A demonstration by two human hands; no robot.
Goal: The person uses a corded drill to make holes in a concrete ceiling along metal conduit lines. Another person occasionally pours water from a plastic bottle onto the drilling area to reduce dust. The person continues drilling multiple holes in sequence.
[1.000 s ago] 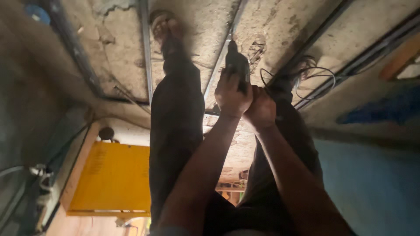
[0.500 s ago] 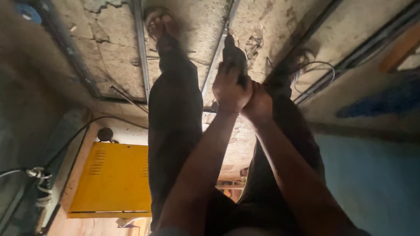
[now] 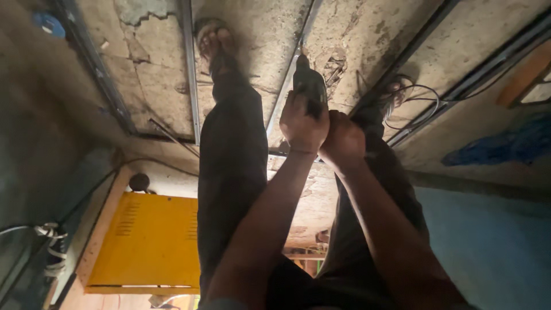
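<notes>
I hold a dark power drill (image 3: 310, 86) in both hands, its nose pointing down at a thin metal rail (image 3: 290, 86) that lies on the cracked concrete floor (image 3: 252, 46). My left hand (image 3: 304, 123) is wrapped on the grip, fingers (image 3: 294, 112) closed tight around the drill body. My right hand (image 3: 343, 140) sits just beside it, touching the left; it looks curled into a fist, but I can't tell whether it grips the handle or only braces the other hand. To do this step well, I judge: keep the drill square to the rail, push straight down along its axis, both wrists locked, elbows steady, so the bit doesn't skate off the metal. My feet straddle the spot, left foot (image 3: 215, 40) on the floor near another rail (image 3: 189, 69), right foot (image 3: 393, 95) next to a loose loop of cable (image 3: 422, 100); keep that cable well away from the bit. A yellow metal cabinet (image 3: 152, 241) stands below left, apart from the work.
</notes>
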